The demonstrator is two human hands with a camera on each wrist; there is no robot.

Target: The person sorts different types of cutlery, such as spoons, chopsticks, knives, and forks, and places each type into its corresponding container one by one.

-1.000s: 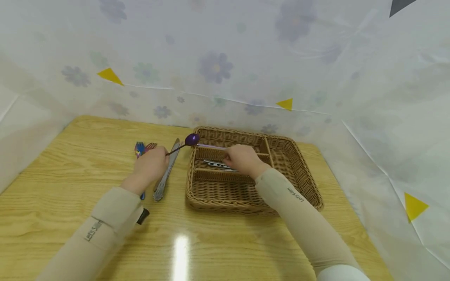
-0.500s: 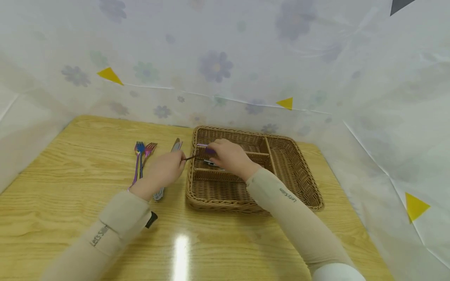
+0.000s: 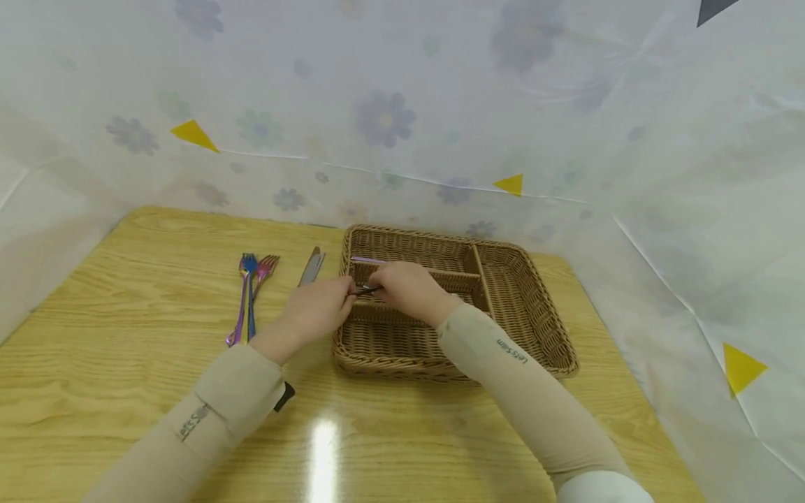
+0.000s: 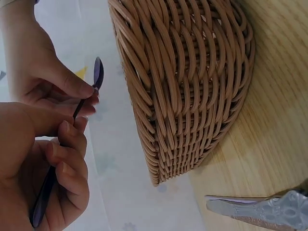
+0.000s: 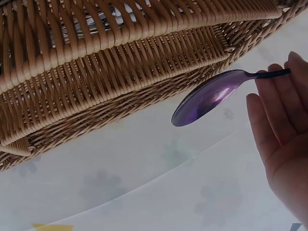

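A purple spoon with a dark, slender handle is held above the wicker basket's near left part. My left hand grips the handle, its fingers curled round it in the left wrist view. At the neck, close to the bowl, my right hand pinches the spoon between thumb and fingertips. The bowl shows fully in the right wrist view; in the head view the right hand mostly hides it. Below both hands the wicker basket is divided into compartments, with a purple handle lying in the back one.
Colourful forks lie together on the wooden table to the left. Between them and the basket is a silver table knife with an ornate handle, partly hidden by the left arm. Patterned silver pieces lie in a middle compartment.
My left hand has moved right with the spoon, from beside the forks to the basket's left rim. My right hand has left the basket's contents and taken hold of the spoon near its bowl.
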